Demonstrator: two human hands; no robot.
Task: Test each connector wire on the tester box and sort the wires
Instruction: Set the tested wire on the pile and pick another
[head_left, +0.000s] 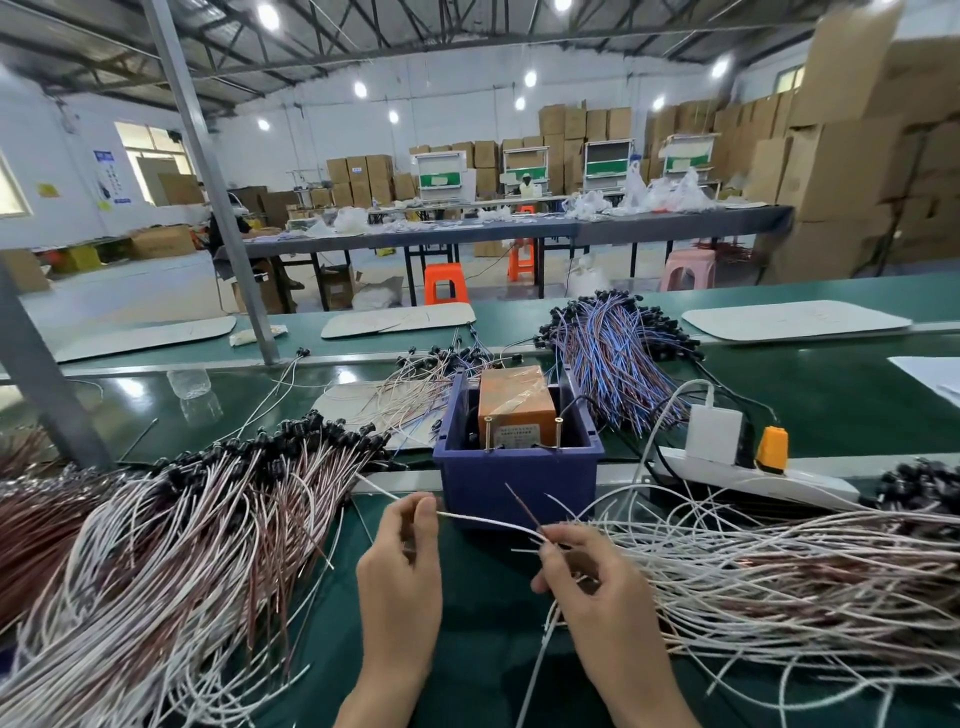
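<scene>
On my feed, a big heap of white-and-brown wires (171, 551) fans over the near left part of the green worktop (467, 654), with its black connector ends pointing toward the far edge. Just right of it, the left hand (400, 566) pinches a white wire (483, 521) between thumb and forefinger, low in front of the blue bin (519, 483). That wire runs rightward to the right hand (592, 592), which I see pinching it together with a brown lead (521, 505) whose tip sticks up toward the bin. The orange tester box (511, 405) sits inside the bin, mid-worktop, with two brass pins (558, 431) standing at its near side. Behind the bin lies a bundle of blue and brown wires (618, 364). Right of the bin, a white power strip (727, 475) carries a white adapter (714, 434) and an orange plug (772, 447). A loose spread of white-and-brown wires (789, 571) stretches from the right hand to the right edge.
</scene>
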